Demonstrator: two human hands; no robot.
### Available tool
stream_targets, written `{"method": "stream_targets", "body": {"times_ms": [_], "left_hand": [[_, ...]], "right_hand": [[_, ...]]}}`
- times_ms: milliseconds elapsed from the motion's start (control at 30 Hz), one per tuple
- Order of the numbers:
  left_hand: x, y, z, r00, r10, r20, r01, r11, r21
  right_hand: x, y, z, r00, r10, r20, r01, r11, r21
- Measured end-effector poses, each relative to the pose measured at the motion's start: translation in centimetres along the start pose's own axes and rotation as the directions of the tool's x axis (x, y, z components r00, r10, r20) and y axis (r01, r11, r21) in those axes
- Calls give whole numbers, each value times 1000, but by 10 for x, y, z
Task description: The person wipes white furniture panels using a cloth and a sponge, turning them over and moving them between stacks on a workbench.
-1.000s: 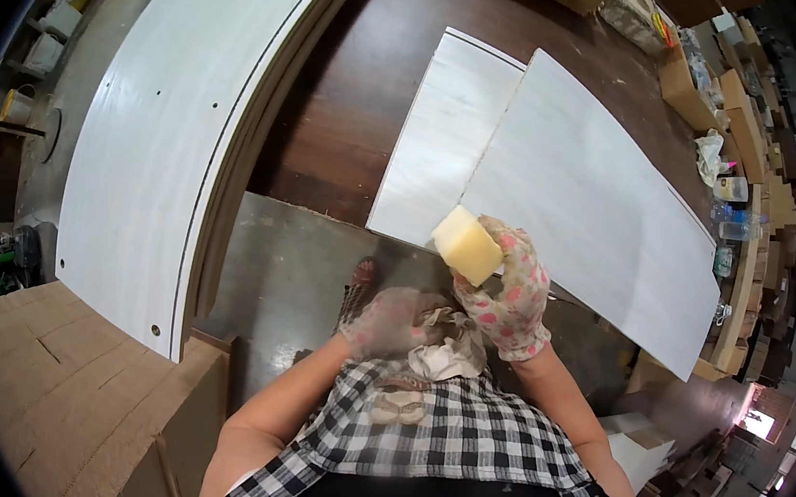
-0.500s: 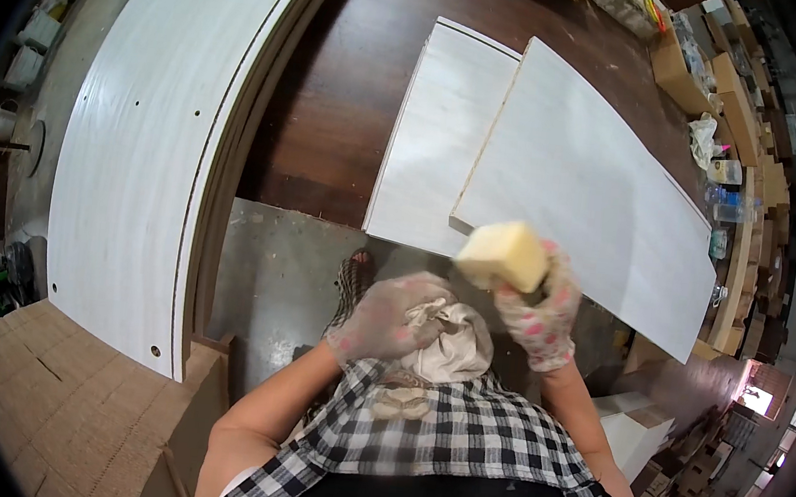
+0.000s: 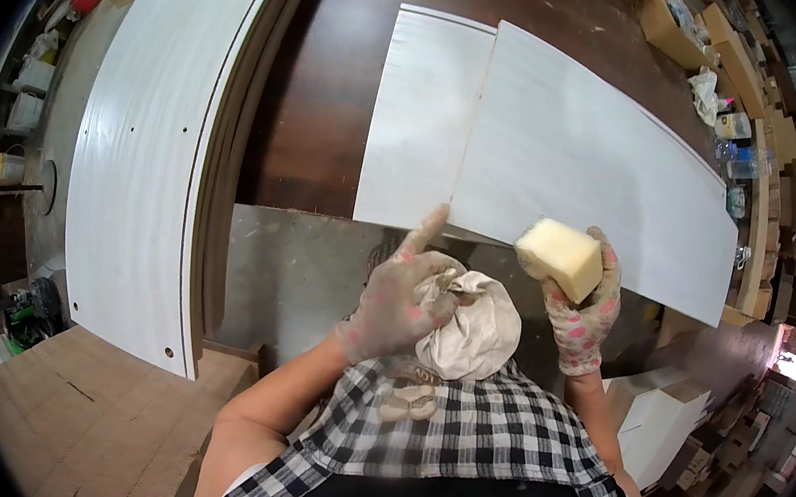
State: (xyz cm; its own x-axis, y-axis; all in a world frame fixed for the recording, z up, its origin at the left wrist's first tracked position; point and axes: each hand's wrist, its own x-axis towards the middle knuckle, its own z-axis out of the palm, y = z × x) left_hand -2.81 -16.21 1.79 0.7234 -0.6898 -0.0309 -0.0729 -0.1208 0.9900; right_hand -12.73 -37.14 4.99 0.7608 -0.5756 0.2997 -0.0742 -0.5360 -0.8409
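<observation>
Pale yellow, block-shaped foam sponge (image 3: 567, 255) is gripped by the fingers of the patterned-gloved right hand (image 3: 584, 324) near the front edge of overlapping white wood-grain panels (image 3: 574, 146), laid on a dark brown tabletop (image 3: 319, 124) with brown cardboard boxes (image 3: 673, 35) at the far right. Grey floor (image 3: 309, 263) shows before that edge, where the gloved left hand (image 3: 395, 299) clutches a crumpled off-white cloth (image 3: 481, 335), index finger extended, panel contact indeterminable. Sponge corners appear squared, its left end rough.
</observation>
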Motion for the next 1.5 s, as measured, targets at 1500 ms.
{"method": "stream_targets", "body": {"times_ms": [1500], "left_hand": [[-37,-37,-17,986,-12,-168,80,912,403]], "right_hand": [[-17,14,7,831,-447,331,498,863,-85]]}}
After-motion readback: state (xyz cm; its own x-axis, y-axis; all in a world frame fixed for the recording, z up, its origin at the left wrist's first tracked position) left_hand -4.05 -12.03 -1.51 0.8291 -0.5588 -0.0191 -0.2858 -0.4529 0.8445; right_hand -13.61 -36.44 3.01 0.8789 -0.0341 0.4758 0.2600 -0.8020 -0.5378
